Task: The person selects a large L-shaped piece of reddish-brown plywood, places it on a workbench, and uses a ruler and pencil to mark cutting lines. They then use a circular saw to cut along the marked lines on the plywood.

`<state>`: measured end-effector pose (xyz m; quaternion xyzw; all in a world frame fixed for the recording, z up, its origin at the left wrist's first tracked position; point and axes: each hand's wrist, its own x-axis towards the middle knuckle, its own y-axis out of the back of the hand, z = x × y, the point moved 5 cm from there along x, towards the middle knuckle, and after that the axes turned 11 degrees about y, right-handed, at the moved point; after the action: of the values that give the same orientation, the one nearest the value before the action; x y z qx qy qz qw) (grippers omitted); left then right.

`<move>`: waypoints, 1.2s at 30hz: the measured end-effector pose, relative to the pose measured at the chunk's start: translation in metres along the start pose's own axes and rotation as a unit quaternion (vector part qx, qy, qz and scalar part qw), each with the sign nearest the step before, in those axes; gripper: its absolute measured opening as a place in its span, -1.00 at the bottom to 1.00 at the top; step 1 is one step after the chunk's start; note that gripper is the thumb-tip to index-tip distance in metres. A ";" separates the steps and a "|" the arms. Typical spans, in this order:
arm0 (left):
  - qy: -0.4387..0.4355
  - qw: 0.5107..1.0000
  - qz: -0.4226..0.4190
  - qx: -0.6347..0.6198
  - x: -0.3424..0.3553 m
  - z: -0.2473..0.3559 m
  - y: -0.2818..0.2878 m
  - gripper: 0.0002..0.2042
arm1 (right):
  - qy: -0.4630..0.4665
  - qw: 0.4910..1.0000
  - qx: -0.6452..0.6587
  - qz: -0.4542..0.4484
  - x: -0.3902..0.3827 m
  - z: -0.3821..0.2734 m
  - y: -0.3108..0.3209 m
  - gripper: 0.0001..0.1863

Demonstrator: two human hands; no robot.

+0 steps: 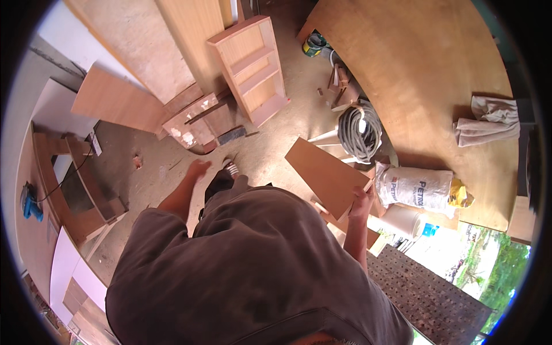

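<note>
My right hand (361, 202) grips the right-hand edge of a brown wooden board (326, 175), its thumb lying over the rim. The board hangs tilted in front of my right side. Empty, my left hand (199, 169) is held out over the floor at my left, fingers loosely apart; it looks small and slightly blurred. Past the board lies a coil of grey hose or cable (360, 132) on a white stand.
A wooden shelf frame (253, 72) leans at the back, beside tall panels (144, 43). Offcuts (195, 123) lie on the floor. To the right, a large wooden table (422, 75) carries a cloth (489, 121) and a white sack (415, 187). A blue power tool (31, 202) sits far left.
</note>
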<state>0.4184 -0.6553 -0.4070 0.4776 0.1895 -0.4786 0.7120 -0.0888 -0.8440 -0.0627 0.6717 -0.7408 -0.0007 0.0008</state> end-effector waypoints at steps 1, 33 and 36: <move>0.040 0.997 -0.003 0.063 0.019 -0.008 0.016 -0.44 | -0.002 1.000 -0.012 0.012 0.019 0.004 0.001 -0.71; 0.341 0.932 0.003 -0.127 -0.156 0.209 -0.062 -0.66 | -0.054 0.896 -0.233 -0.373 0.785 0.248 -0.052 -0.71; 0.435 0.872 0.085 -0.208 -0.160 0.221 -0.044 -0.62 | -0.092 0.908 -0.203 -0.354 0.805 0.246 -0.035 -0.68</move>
<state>0.2639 -0.7698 -0.2082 0.4926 0.5338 -0.1097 0.6785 -0.1331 -1.6481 -0.3089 0.8722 -0.4352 -0.2126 0.0686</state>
